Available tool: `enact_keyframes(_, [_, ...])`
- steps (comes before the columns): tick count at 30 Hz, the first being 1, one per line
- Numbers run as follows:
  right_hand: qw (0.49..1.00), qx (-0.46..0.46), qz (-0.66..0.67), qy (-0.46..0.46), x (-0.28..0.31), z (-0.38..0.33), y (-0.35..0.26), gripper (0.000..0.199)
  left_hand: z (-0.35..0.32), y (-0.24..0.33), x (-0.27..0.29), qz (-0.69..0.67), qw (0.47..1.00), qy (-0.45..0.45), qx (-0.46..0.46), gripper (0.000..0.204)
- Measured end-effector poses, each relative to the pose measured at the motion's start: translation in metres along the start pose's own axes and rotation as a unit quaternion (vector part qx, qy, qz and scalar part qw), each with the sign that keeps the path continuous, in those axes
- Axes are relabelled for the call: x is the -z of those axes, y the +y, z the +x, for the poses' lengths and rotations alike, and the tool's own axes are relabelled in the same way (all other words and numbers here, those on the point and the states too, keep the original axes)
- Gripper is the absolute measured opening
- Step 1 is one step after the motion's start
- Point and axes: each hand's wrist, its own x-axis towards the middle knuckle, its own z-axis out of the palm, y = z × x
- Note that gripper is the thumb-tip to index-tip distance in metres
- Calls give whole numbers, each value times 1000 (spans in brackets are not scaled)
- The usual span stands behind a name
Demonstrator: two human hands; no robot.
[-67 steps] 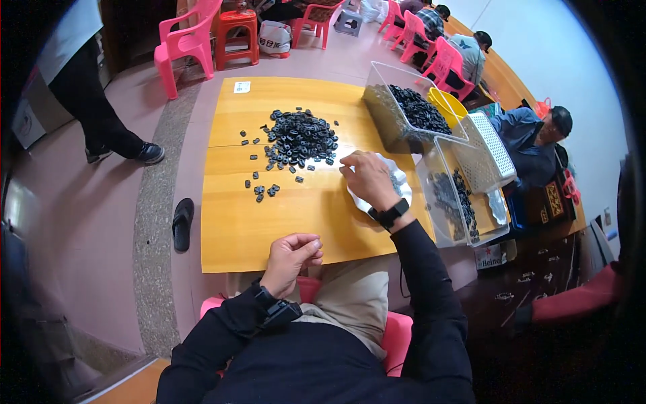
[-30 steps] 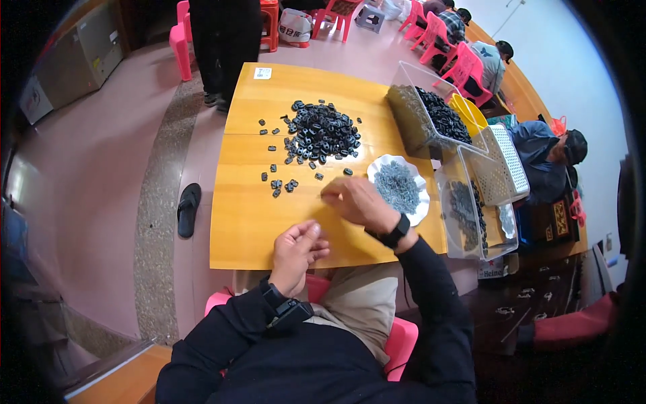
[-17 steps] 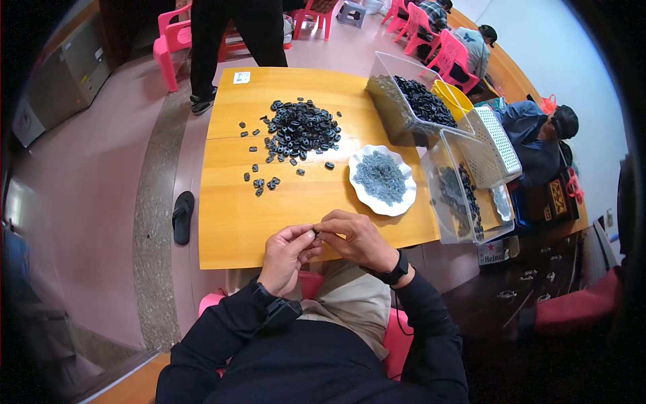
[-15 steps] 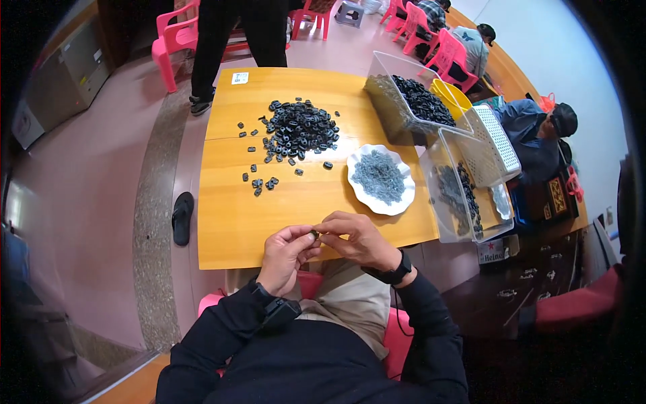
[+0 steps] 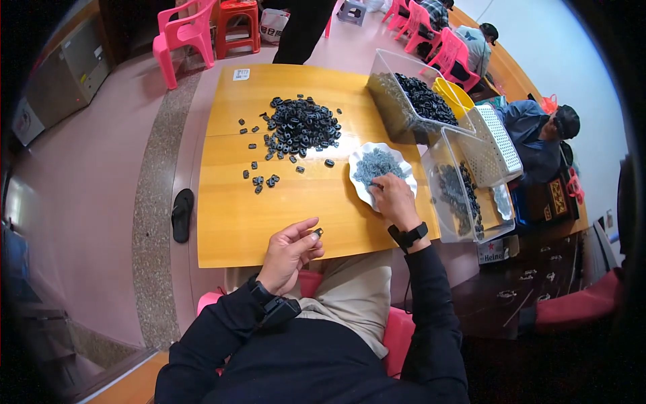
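In the left hand, still pinching a small black piece near the bench, but with the right hand now away at clear bits in the white dish, bunched, impossible to tell whether empty, apparently pausing two-handed work.

This looks like a small workshop for light handwork. A heap of small black parts lies on the wooden table, near a plate of pale bits, and clear bins at the right hold many more black pieces. Farther off, other people sit along a counter by the pale wall, some on pink chairs. A plastic stool stands on the pink floor (a black slipper there lends a homely note).
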Motion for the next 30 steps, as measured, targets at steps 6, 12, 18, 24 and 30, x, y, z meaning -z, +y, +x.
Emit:
enact_keyframes(6, [1000,-7,4,-15,-3,2,2,10,1,-1,0,13,999,-26,24,27])
enact_keyframes(12, [999,16,35,21,-1,-2,5,12,1,-1,-1,11,999,-26,32,22])
enact_keyframes(18, [996,-62,66,10,7,0,-2,17,1,-2,2,8,999,-21,32,21])
enact_keyframes(24, [992,-36,117,36,6,0,5,18,1,-1,1,0,1000,-15,27,22])
enact_keyframes(30, [983,-44,173,51,2,-2,19,14,2,-3,2,-11,999,-21,31,26])
